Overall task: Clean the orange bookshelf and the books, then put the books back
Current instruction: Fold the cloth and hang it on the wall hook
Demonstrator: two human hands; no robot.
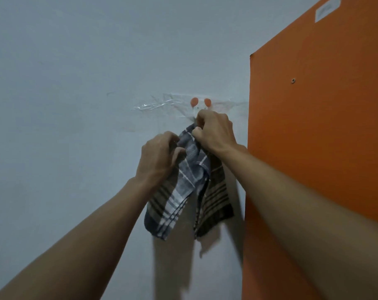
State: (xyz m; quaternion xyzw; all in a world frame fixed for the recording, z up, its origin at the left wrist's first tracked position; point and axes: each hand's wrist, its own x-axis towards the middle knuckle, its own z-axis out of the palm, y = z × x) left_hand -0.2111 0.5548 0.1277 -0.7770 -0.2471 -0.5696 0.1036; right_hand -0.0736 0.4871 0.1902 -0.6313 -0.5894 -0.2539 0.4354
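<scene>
Grey & brown plaid cloth point(190, 180) hangs on the white wall point(75, 83) just left of the orange bookshelf point(313, 126) side panel, top bunched at a small hook point(197, 105) w/ 2 orange ears. The right hand point(214, 133) grips the cloth's top by the hook; the left hand point(160, 159) pinches a fold just below, to the left.
</scene>
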